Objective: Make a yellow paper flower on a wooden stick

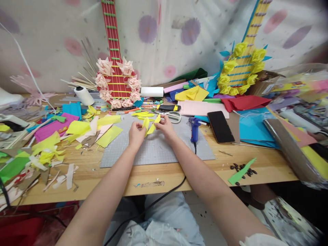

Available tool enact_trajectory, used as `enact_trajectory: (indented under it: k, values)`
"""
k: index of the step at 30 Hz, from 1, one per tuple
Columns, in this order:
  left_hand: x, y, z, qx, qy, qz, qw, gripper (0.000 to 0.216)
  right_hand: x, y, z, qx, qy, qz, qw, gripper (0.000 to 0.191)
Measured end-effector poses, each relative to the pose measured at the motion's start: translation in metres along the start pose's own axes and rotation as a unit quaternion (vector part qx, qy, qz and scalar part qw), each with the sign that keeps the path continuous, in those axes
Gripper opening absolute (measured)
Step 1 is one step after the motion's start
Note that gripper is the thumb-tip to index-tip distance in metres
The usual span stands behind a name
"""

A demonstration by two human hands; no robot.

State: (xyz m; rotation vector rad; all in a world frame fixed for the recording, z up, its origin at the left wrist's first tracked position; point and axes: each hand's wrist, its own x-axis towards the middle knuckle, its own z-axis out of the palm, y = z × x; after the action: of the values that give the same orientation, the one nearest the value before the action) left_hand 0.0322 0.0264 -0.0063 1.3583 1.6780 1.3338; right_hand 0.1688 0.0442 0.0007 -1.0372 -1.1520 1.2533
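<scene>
yellow paper [153,127] — in left hand [137,135], right hand [166,127]

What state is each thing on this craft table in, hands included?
Left hand: pinching yellow paper
Right hand: pinching yellow paper
Glue gun: lying down, cord attached
Phone: face up, screen dark
Scissors: lying down; open or shut unclear
Red guitar: upright, strung
Yellow guitar: upright, strung

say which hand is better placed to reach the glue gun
The right hand, probably: the glue gun sits nearer to it than to the left hand, though both hold yellow paper.
</scene>
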Motion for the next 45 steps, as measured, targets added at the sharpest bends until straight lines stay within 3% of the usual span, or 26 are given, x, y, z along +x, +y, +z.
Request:
enact_trajectory:
  k: [4, 9, 13, 20, 27, 35, 45]
  values:
    - [-0.009, -0.005, -0.005, -0.066, -0.011, -0.016, 0.998, 0.020, -0.002, 0.002, 0.013, -0.056, -0.050, -0.022, 0.997, 0.040]
    - [-0.012, -0.003, -0.005, -0.141, -0.054, -0.021, 0.988, 0.020, -0.002, 0.010, 0.019, -0.163, -0.040, -0.048, 0.985, 0.039]
    - [-0.011, -0.003, -0.004, -0.201, -0.068, -0.056, 0.976, 0.024, -0.001, 0.012, 0.018, -0.127, -0.014, -0.041, 0.991, 0.047]
    - [-0.010, -0.002, -0.006, -0.221, -0.041, -0.067, 0.972, 0.028, -0.005, 0.008, 0.017, -0.072, -0.018, -0.011, 0.997, 0.050]
    - [-0.011, 0.006, -0.009, -0.251, -0.032, -0.109, 0.961, 0.027, -0.009, 0.002, 0.014, -0.052, -0.022, 0.026, 0.998, 0.038]
    - [-0.011, 0.004, -0.009, -0.279, -0.055, -0.115, 0.952, 0.033, -0.010, 0.000, 0.013, -0.101, -0.019, 0.007, 0.995, 0.033]
    - [-0.012, 0.008, -0.011, -0.263, -0.057, -0.115, 0.956, 0.035, -0.007, 0.001, 0.018, -0.038, -0.016, 0.000, 0.999, 0.041]
